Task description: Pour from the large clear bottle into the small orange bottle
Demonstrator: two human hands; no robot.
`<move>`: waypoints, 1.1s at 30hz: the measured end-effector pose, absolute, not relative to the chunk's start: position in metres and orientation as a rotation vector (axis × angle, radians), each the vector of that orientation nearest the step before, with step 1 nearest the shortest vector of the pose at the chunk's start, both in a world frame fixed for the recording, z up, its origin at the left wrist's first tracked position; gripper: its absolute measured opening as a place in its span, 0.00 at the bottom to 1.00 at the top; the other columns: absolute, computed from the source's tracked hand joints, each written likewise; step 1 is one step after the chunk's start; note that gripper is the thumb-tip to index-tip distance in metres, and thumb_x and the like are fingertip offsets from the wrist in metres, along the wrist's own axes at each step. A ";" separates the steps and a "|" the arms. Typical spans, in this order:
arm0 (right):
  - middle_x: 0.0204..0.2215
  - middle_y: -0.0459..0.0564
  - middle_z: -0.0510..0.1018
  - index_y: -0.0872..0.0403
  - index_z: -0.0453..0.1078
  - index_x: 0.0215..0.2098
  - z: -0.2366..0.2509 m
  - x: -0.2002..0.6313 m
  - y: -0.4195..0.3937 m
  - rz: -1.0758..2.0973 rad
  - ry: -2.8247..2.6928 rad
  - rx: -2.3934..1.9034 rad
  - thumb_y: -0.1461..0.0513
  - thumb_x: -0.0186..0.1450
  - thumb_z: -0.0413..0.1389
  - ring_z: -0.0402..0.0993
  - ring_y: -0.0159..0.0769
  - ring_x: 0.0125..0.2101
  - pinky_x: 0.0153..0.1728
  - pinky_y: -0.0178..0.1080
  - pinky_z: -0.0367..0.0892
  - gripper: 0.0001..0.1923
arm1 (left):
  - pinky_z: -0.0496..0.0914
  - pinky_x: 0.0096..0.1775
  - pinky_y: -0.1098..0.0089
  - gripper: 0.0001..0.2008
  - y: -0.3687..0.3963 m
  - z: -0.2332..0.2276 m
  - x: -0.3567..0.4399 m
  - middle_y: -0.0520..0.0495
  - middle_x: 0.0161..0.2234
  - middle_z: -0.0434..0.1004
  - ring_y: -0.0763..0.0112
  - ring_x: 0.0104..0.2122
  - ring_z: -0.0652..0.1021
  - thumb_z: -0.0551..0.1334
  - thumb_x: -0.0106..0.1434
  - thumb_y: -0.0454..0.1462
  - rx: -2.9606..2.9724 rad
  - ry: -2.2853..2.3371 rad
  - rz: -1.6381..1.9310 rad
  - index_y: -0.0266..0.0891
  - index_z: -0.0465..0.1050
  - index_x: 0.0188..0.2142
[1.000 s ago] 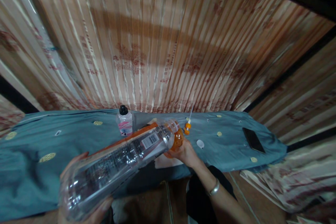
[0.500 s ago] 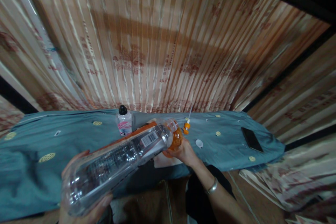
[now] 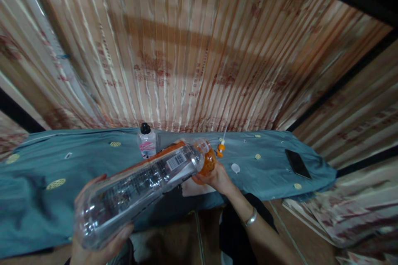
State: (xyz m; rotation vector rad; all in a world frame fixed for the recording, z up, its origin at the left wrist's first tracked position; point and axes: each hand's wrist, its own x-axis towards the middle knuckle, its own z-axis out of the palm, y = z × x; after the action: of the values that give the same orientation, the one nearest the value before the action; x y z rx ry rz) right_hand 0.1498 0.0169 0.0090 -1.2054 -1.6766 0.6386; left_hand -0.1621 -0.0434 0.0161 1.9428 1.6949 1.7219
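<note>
A large clear plastic bottle with a printed label lies tilted across the view, its neck up at the right. My left hand is wrapped round its base end. The bottle's mouth is over an orange bottle, which my right hand grips by its side. Much of the orange bottle is hidden behind the clear one; whether liquid is flowing I cannot tell. Beyond it lies an orange pump top with a thin tube. To the left stands a small clear bottle with a black cap and pink label.
A teal patterned sheet covers the low bed in front of me. On its right lies a black phone, with a white round piece nearer the middle. Striped curtains hang behind, and dark poles frame the sides.
Almost nothing differs. The whole view has shifted very slightly, and both hands keep their hold with the clear bottle's neck over the orange bottle.
</note>
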 end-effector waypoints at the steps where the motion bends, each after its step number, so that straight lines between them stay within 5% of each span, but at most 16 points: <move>1: 0.40 0.51 0.82 0.53 0.68 0.49 0.009 0.150 0.017 0.641 -1.675 -1.210 0.59 0.54 0.63 0.81 0.42 0.37 0.41 0.42 0.77 0.25 | 0.71 0.46 0.37 0.49 -0.043 0.017 -0.162 0.32 0.51 0.70 0.38 0.48 0.75 0.63 0.43 0.61 1.930 1.658 1.731 0.40 0.60 0.61; 13: 0.38 0.50 0.83 0.52 0.68 0.48 0.009 0.150 0.017 0.625 -1.697 -1.238 0.59 0.55 0.63 0.81 0.41 0.35 0.39 0.42 0.78 0.23 | 0.71 0.41 0.35 0.52 -0.047 0.030 -0.156 0.30 0.50 0.71 0.35 0.44 0.76 0.70 0.33 0.58 1.753 1.617 1.748 0.41 0.64 0.58; 21: 0.40 0.51 0.82 0.53 0.67 0.50 0.010 0.149 0.017 0.625 -1.687 -1.207 0.59 0.55 0.63 0.81 0.41 0.37 0.41 0.42 0.77 0.25 | 0.66 0.46 0.29 0.49 -0.045 0.031 -0.159 0.27 0.50 0.71 0.28 0.49 0.73 0.70 0.32 0.59 1.725 1.627 1.750 0.38 0.68 0.53; 33: 0.41 0.52 0.82 0.53 0.68 0.48 0.010 0.150 0.017 0.669 -1.660 -1.225 0.58 0.54 0.63 0.81 0.43 0.38 0.43 0.43 0.76 0.24 | 0.69 0.45 0.33 0.54 -0.049 0.030 -0.156 0.26 0.55 0.69 0.32 0.48 0.75 0.71 0.32 0.57 1.678 1.641 1.704 0.38 0.64 0.58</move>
State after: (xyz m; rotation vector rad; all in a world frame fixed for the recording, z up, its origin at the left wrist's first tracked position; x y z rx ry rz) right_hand 0.1498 0.0168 0.0104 -1.2254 -1.6601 0.6690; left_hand -0.1565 -0.0490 0.0305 1.6778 1.6412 1.7041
